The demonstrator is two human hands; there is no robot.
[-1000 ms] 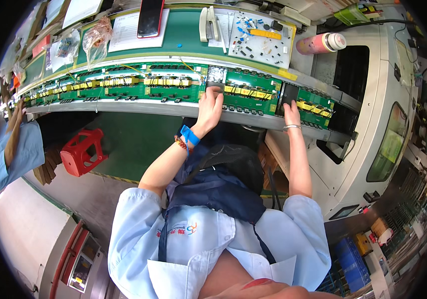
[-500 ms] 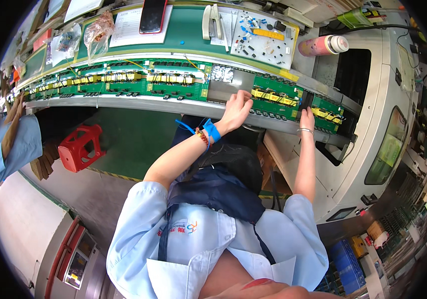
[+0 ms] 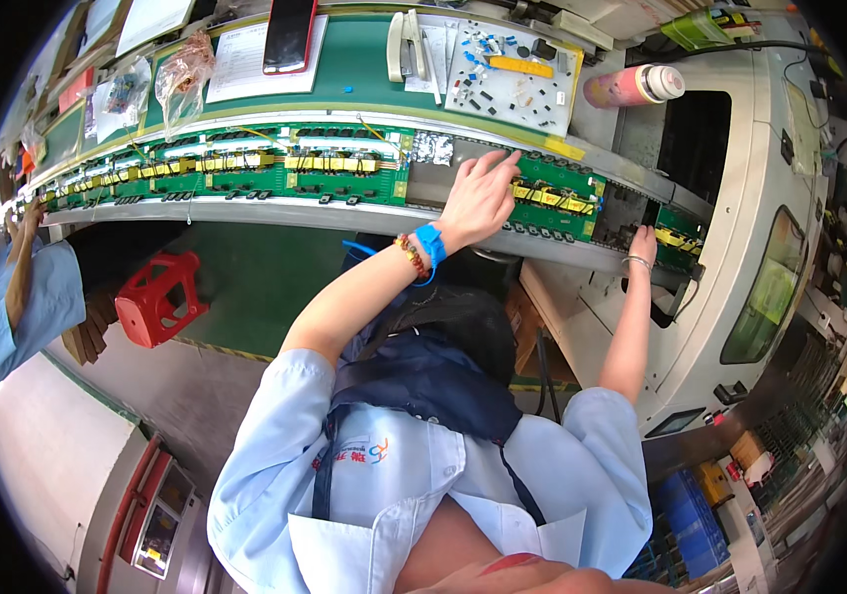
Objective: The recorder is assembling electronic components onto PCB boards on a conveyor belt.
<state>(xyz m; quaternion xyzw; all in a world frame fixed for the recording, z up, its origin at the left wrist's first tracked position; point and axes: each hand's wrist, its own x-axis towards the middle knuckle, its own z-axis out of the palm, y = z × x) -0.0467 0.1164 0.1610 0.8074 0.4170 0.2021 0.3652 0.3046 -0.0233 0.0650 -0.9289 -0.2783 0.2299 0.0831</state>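
My left hand (image 3: 481, 200), its fingers stretched and spread, reaches over the conveyor rail (image 3: 364, 215). Its fingertips are at the left end of a green circuit board (image 3: 554, 210) with yellow components along its middle. Farther right, my right hand (image 3: 643, 244) has its fingers extended at the left end of another circuit board (image 3: 679, 238), partly inside the machine opening. Whether those fingertips press on the board cannot be made out. A joined row of similar circuit boards (image 3: 334, 183) lies on the conveyor to the left of my left hand.
Behind the conveyor lie a tray of loose components (image 3: 513, 84), a white stapler-like tool (image 3: 406, 49), a phone (image 3: 291, 35) and a pink bottle (image 3: 631, 87). A white machine (image 3: 730, 247) stands right. A red stool (image 3: 161, 297) and a co-worker's blue sleeve (image 3: 33, 302) are left.
My right hand and the rightmost board have moved right, farther into the machine opening. My left hand has reached farther across the conveyor, and the board beside it has shifted slightly right.
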